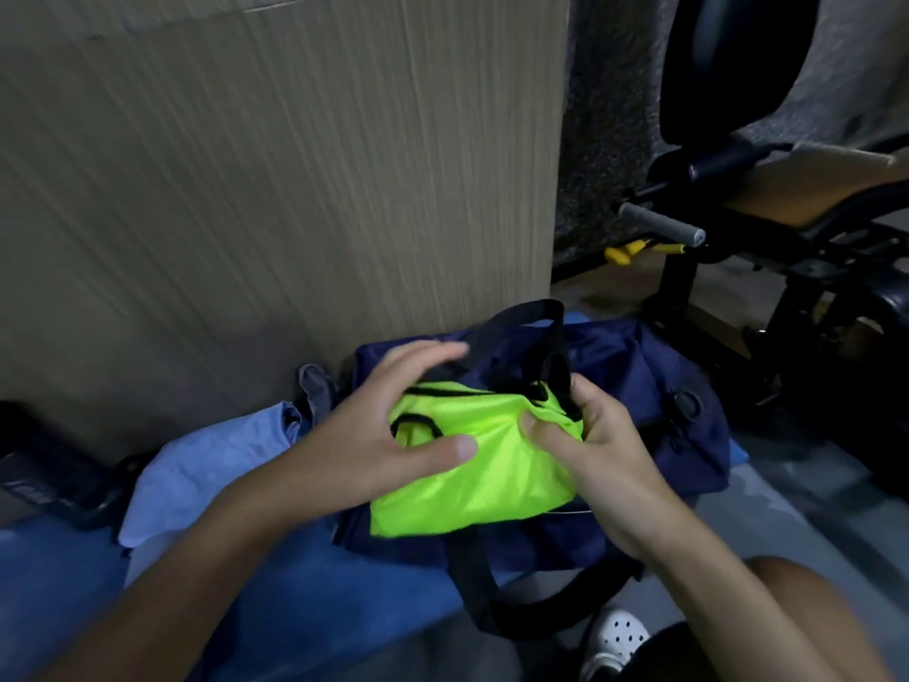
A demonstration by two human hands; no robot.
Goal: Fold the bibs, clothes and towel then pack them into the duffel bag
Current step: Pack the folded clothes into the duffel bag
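Head | left fingers [450, 449], right fingers [543, 432] curled around neon bib [474, 477] | atop duffel bag [634, 366]

No word, brand, number or sign can be read here. The only marks that look like lettering are a few pale strokes on a dark flat object [34, 489]. It lies well to the left of the fingers [428, 355] of the left hand [393, 415] and lower than them, at the picture's edge. The strokes are too blurred and too dim to make out as letters or digits.
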